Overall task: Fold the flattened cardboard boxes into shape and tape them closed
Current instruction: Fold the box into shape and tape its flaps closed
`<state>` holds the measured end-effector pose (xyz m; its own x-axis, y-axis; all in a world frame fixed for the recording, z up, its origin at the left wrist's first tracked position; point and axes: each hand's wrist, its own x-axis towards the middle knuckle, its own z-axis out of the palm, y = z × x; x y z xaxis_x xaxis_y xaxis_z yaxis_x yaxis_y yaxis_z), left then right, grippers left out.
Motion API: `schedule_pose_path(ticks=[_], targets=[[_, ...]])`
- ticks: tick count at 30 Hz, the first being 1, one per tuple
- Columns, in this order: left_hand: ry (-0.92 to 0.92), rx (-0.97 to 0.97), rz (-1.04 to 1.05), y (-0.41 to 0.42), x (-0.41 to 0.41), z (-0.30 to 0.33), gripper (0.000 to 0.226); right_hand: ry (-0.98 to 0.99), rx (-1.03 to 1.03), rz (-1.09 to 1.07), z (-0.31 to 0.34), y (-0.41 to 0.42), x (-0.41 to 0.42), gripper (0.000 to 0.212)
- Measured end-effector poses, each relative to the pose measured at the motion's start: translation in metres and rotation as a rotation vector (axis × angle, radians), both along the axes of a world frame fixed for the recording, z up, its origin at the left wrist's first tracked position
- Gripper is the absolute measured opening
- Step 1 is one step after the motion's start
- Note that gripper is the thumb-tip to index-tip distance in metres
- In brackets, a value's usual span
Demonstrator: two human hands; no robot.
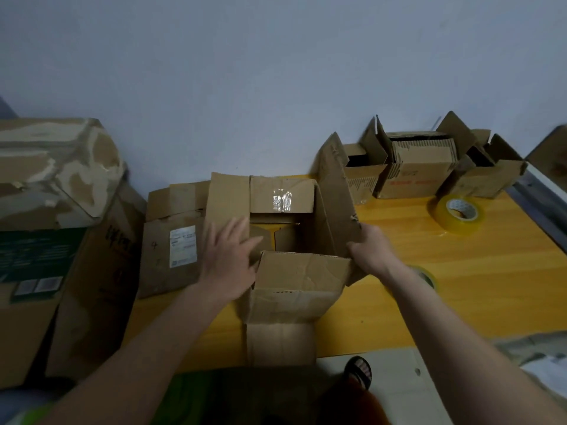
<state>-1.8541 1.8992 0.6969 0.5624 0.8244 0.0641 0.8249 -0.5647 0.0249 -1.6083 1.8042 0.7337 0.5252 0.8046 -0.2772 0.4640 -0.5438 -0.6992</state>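
Between both hands on the yellow table (460,286): an open cardboard box (294,280), flaps up, inner flaps partly folded. Left hand (228,256) flat, fingers straight against the left flap (228,197). Right hand (372,250) gripping the right flap (336,191). Beyond the right hand, a tape roll (458,214) and three open boxes (420,167).

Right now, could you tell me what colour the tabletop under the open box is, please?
The tabletop is yellow with a faint wood grain, shown best in the head view.

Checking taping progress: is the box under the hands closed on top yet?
Open. The box has all four flaps up; the left hand presses one, the right hand grips another.
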Motion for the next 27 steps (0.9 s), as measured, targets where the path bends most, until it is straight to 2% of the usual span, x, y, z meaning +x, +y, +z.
schedule_pose_path(ticks=[3, 6, 9, 13, 17, 19, 22, 24, 26, 27], targets=[[-0.002, -0.231, 0.179, 0.0, -0.025, -0.02, 0.068, 0.034, 0.016, 0.061, -0.009, 0.009, -0.014, 0.024], [-0.174, -0.486, 0.271, -0.003, -0.037, -0.029, 0.071, 0.036, 0.026, 0.074, -0.016, 0.017, -0.023, 0.028], [-0.332, -0.61, 0.281, -0.013, -0.029, -0.032, 0.073, -0.023, -0.002, 0.083, -0.012, 0.02, -0.011, 0.026], [-0.42, -0.653, 0.264, -0.021, 0.001, -0.031, 0.072, -0.023, -0.008, 0.015, -0.008, 0.007, 0.02, 0.021], [-0.405, -0.634, 0.231, -0.015, 0.003, -0.032, 0.073, 0.159, 0.011, -0.062, -0.012, -0.005, 0.026, 0.014], [-0.377, -0.597, 0.235, -0.014, -0.013, -0.037, 0.075, 0.245, 0.0, -0.061, -0.018, -0.012, 0.023, 0.016], [-0.428, -0.645, 0.261, -0.016, -0.033, -0.04, 0.079, 0.347, 0.031, -0.112, -0.024, -0.014, 0.015, 0.021], [-0.44, -0.662, 0.271, -0.013, -0.032, -0.036, 0.078, 0.245, 0.052, -0.155, -0.024, -0.009, 0.007, 0.036], [-0.442, -0.662, 0.261, -0.011, -0.024, -0.031, 0.074, -0.148, 0.039, -0.041, -0.027, -0.007, 0.0, 0.053], [-0.444, -0.655, 0.256, -0.012, -0.02, -0.029, 0.074, -0.378, 0.084, 0.069, -0.027, -0.011, -0.004, 0.053]])
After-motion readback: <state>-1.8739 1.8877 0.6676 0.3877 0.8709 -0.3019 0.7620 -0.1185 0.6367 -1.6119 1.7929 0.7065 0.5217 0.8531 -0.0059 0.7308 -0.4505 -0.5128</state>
